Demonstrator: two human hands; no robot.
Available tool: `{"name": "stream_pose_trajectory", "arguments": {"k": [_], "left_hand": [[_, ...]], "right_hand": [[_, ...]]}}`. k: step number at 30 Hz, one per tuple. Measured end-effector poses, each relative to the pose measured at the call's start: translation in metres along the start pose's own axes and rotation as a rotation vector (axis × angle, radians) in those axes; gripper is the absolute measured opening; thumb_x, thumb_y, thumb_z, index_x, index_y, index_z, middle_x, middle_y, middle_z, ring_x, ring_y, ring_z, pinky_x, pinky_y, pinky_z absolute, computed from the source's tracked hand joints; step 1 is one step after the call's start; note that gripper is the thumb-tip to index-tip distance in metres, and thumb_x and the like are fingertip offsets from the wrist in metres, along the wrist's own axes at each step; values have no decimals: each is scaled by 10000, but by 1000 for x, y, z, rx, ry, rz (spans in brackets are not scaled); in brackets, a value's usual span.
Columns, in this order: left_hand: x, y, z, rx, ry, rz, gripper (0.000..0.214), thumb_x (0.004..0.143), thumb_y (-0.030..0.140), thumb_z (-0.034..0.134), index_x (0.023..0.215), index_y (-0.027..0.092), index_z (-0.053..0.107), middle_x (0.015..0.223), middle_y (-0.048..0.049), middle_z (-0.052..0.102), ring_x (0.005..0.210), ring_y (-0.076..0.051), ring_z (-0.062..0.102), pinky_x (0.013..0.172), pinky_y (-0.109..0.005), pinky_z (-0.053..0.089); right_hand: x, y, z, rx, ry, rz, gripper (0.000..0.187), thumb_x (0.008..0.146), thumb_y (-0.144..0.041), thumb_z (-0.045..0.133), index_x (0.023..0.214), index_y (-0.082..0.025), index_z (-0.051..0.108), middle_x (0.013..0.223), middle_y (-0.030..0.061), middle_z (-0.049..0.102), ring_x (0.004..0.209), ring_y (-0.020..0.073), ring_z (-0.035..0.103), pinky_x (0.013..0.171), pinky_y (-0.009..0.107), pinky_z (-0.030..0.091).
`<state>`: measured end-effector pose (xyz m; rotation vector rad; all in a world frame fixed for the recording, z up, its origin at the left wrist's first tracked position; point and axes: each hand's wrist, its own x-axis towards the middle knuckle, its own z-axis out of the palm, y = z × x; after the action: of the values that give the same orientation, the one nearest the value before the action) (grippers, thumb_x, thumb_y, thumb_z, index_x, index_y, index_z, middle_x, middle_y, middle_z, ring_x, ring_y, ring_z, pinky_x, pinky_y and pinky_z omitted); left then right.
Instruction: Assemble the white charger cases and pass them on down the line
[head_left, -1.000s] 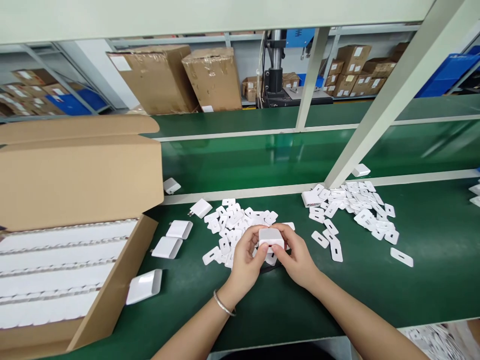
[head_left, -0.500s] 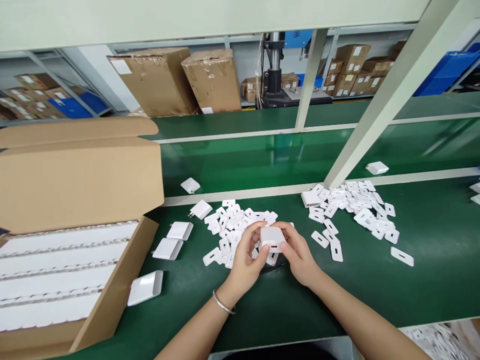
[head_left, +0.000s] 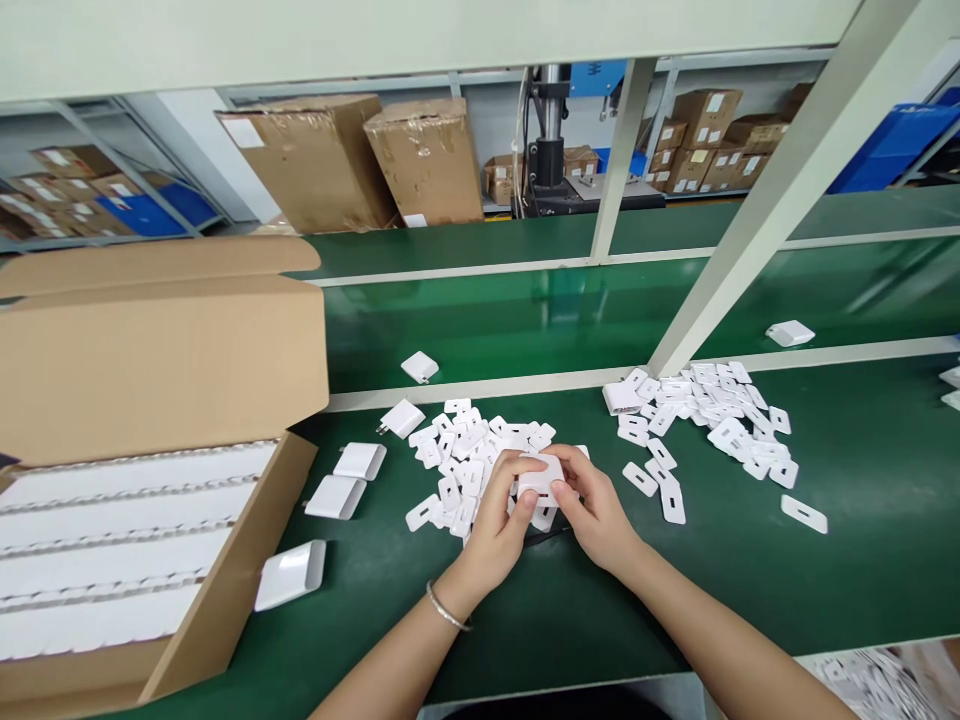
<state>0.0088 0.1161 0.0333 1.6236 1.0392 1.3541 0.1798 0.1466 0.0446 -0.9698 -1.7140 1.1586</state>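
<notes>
A small white charger body (head_left: pixel 541 476) is pinched between my left hand (head_left: pixel 501 520) and my right hand (head_left: pixel 592 515), just above the green bench. Both hands have their fingers curled round it, thumbs pressing on its near face. Right behind my hands lies a heap of small white slotted plates (head_left: pixel 469 450). A second heap of the same plates (head_left: pixel 705 415) spreads to the right. A silver bangle sits on my left wrist.
An open cardboard box (head_left: pixel 161 360) with rows of white parts stands at the left. Loose white chargers (head_left: pixel 358 460) lie beside it. On the moving green belt behind ride two chargers (head_left: pixel 420 366), (head_left: pixel 790 333). A slanted metal post (head_left: pixel 757 215) rises at right.
My fingers have closed over the charger and tilted it down, hiding its red port. The two chargers on the belt have slid to the right.
</notes>
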Motion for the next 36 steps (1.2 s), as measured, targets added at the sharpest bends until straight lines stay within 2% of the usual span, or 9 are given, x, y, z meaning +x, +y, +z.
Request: {"name": "stream_pose_trajectory", "arguments": {"k": [3, 5, 10, 16, 20, 24, 30, 33, 36], "left_hand": [[-3, -5, 0, 5, 43, 3, 225, 1112, 443, 471, 1202, 283, 601, 1112, -51, 565, 1069, -225, 577, 977, -384, 488], [-4, -9, -1, -2, 69, 28, 211, 1113, 435, 472, 1187, 287, 604, 1074, -40, 558, 1009, -213, 579, 928, -372, 497], [-2, -11, -6, 33, 72, 130, 295, 1089, 520, 489, 1188, 284, 636, 1037, -44, 555, 949, -219, 583, 839, -365, 515], [-2, -5, -9, -82, 37, 57, 527, 1040, 556, 587, 1493, 331, 440, 1318, -97, 546, 1161, -262, 588, 979, -405, 515], [-1, -1, -10, -23, 16, 60, 360, 1058, 407, 603, 1399, 309, 541, 1198, -78, 573, 1076, -242, 582, 934, -379, 512], [0, 0, -11, 24, 1, 123, 272, 1061, 368, 595, 1327, 316, 617, 1093, -58, 553, 991, -229, 555, 864, -367, 514], [0, 1, -12, -8, -16, 144, 260, 1085, 398, 541, 1321, 332, 630, 1129, -70, 548, 1040, -239, 575, 892, -391, 531], [0, 2, -12, -33, -7, 156, 307, 1106, 476, 453, 1288, 325, 649, 1131, -72, 554, 1048, -241, 584, 880, -384, 538], [0, 3, -12, -25, 15, 182, 282, 1110, 458, 459, 1240, 320, 668, 1107, -59, 561, 1048, -228, 586, 876, -360, 531]], "right_hand": [[0, 0, -1, -18, -46, -21, 367, 1064, -533, 509, 1265, -244, 615, 1010, 56, 677, 834, 206, 621, 750, 349, 525], [-1, 0, -1, -24, -98, -31, 378, 1035, -513, 579, 1308, -253, 596, 1054, 59, 682, 849, 207, 625, 765, 352, 538], [-1, -5, -3, 11, -160, -3, 415, 989, -430, 688, 1359, -282, 574, 1193, 74, 675, 987, 224, 671, 846, 356, 573], [3, -14, -6, 205, -126, -30, 455, 981, -531, 695, 1340, -280, 572, 1250, 92, 639, 1107, 245, 677, 942, 371, 587], [3, -16, -6, 198, -112, -3, 475, 968, -577, 696, 1314, -272, 582, 1222, 96, 659, 1089, 254, 691, 926, 379, 595], [2, -14, -6, 130, -120, -19, 439, 981, -519, 681, 1324, -268, 572, 1197, 91, 674, 1021, 241, 694, 876, 373, 598], [1, -12, -6, 71, -94, -14, 426, 947, -474, 720, 1306, -275, 607, 1186, 84, 680, 974, 234, 686, 822, 362, 589], [0, -11, -5, 49, -88, -37, 428, 929, -434, 740, 1306, -276, 612, 1176, 83, 682, 972, 239, 683, 814, 364, 583], [-2, -9, -4, 6, -83, -67, 437, 912, -411, 756, 1304, -280, 613, 1192, 88, 689, 985, 250, 682, 828, 377, 579]]}}
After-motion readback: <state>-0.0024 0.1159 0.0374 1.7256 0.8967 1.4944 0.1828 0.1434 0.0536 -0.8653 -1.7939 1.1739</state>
